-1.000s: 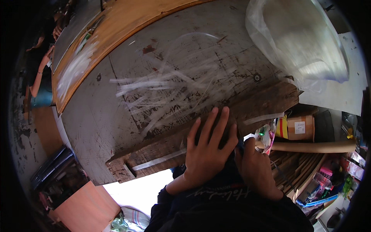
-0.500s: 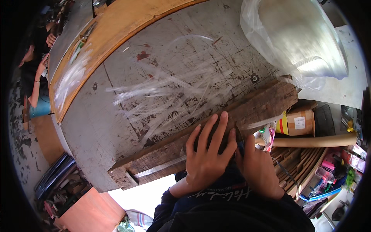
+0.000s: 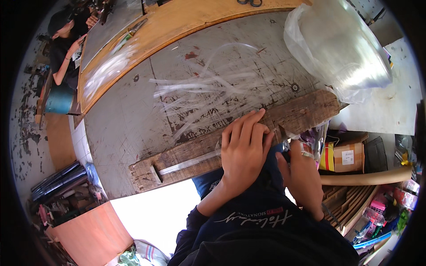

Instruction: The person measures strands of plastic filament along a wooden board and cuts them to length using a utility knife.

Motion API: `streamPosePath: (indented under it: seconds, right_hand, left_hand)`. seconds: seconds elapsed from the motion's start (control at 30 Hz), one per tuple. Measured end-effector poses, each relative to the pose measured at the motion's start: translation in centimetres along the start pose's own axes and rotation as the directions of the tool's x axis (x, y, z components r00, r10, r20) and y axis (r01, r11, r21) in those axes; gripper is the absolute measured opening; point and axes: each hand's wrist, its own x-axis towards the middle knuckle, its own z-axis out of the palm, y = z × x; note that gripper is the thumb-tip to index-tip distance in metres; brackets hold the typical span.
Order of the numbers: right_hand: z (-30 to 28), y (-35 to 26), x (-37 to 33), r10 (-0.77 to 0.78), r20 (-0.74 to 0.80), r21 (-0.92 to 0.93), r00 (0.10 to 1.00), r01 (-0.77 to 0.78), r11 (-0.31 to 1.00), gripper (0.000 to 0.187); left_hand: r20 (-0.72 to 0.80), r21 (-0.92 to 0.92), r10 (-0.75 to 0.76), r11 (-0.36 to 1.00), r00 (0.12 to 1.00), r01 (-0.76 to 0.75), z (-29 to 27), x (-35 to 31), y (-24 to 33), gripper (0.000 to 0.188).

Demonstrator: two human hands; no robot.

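A long worn wooden plank [image 3: 199,148] lies slanted along the near edge of the grey table. A bundle of clear plastic strips [image 3: 188,165] runs along it, from a small upright stop at the left end to beneath my left hand [image 3: 244,144]. That hand rests palm down on the plank, its fingers stretched over the wood and lying close together. Below the plank's near edge, close to my body, my right hand [image 3: 304,175] is curled; what it holds, if anything, is hidden. Loose clear strips [image 3: 199,95] lie scattered on the tabletop beyond the plank.
A large clear plastic bag [image 3: 337,53] sits at the far right. On the orange-brown board [image 3: 173,31] at the back are scissors [image 3: 250,2] and more strips [image 3: 108,71]. Another person [image 3: 66,48] works at far left. Cartons [image 3: 348,153] and a cardboard tube [image 3: 368,176] fill the right.
My left hand's fingers have drawn closer together on the plank. The right hand has moved down, away from the plank's edge. The whole view has shifted a little.
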Motion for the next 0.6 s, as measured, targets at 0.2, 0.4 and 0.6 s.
streamPosePath:
  seconds: [0.2, 0.4, 0.6]
  right_hand:
    - [-0.3, 2.5, 2.1, -0.213, -0.39, 0.041, 0.896, 0.248, 0.968, 0.029]
    - [0.0, 3.1, 2.4, -0.275, -0.262, 0.258, 0.925, 0.342, 0.904, 0.023]
    - [-1.1, 2.8, 1.2, -0.11, -0.071, 0.535, 0.991, 0.13, 0.835, 0.012]
  left_hand:
    - [-0.037, 0.024, 0.045, 0.999, 0.998, -0.044, -0.1, 0.0, 0.3, 0.016]
    - [0.014, -0.101, 0.014, 0.995, 1.0, -0.013, -1.4, -0.2, 0.1, 0.013]
    - [0.019, -0.225, -0.004, 0.974, 1.0, 0.008, -2.5, 0.5, 0.4, 0.01]
